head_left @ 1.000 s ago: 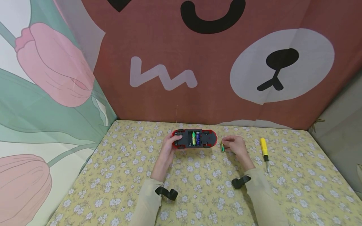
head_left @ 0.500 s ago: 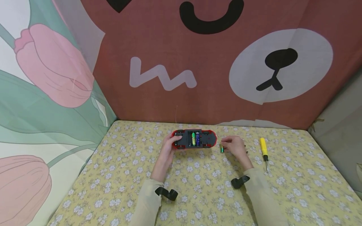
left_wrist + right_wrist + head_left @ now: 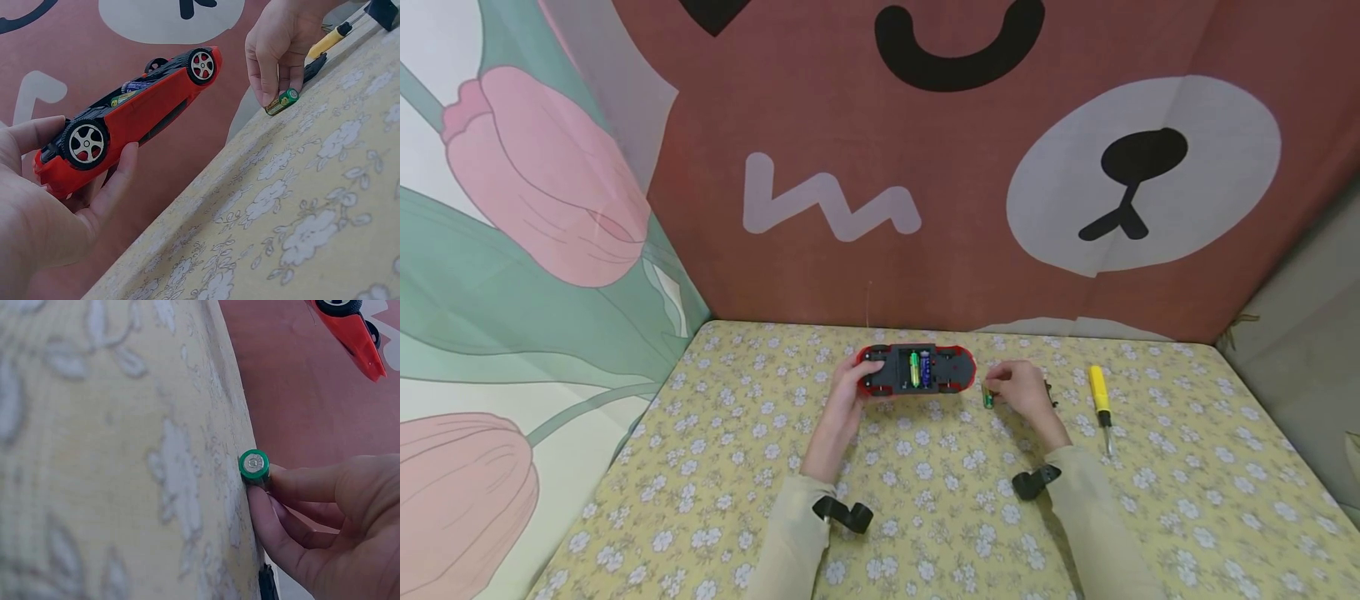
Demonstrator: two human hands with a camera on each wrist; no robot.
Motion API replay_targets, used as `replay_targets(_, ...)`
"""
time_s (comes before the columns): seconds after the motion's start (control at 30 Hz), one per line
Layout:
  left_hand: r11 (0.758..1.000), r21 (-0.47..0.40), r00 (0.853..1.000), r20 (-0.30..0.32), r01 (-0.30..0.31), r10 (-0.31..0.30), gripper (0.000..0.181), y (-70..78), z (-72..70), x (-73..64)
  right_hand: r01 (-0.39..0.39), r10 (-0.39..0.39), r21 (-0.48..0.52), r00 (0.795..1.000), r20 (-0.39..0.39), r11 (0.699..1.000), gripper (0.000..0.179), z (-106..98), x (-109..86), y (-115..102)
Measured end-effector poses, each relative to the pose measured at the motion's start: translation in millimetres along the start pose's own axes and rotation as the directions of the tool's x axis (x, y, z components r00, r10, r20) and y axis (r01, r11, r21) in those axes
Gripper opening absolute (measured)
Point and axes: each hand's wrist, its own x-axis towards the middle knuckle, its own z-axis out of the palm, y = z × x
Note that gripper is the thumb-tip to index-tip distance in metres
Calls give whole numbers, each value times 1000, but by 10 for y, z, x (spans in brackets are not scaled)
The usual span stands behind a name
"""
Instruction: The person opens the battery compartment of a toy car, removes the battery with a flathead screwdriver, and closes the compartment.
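Upside down above the table is a red toy car (image 3: 955,368), its dark underside facing up. My left hand (image 3: 844,392) grips it by one end, thumb on the underside. The car's battery compartment is uncovered, and inside lie a green battery (image 3: 914,369) and a blue battery (image 3: 925,369) side by side. To the right of the car, my right hand (image 3: 1024,388) pinches another green battery (image 3: 283,102) between thumb and fingers, low at the tablecloth. Its flat metal end (image 3: 254,464) faces the right wrist camera.
A yellow-handled screwdriver (image 3: 1100,396) lies to the right of my right hand. Partly hidden behind that hand is a small black piece (image 3: 315,66) on the table. The floral tablecloth (image 3: 925,500) ends at the back against a brown printed curtain (image 3: 970,275).
My right hand has shifted slightly left and toward me, with the green battery lowered a little. The left hand and the toy car have stayed nearly still.
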Motion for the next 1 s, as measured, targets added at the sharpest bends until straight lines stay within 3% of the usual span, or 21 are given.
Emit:
replay_targets(0.3,1000,-10,1000,9,4,-4,48,-8,3,-3,-6,6,5,1000,-24,1000,14,-12,-3,-14)
replay_targets(0.57,1000,-19,1000,17,1,0,48,-7,3,0,106,-103,7,979,-179,994,20,-181,-37,-137)
replay_targets(1.0,1000,-23,1000,15,4,-3,47,4,5,0,193,-168,86,957,-236,977,28,-327,-182,-432)
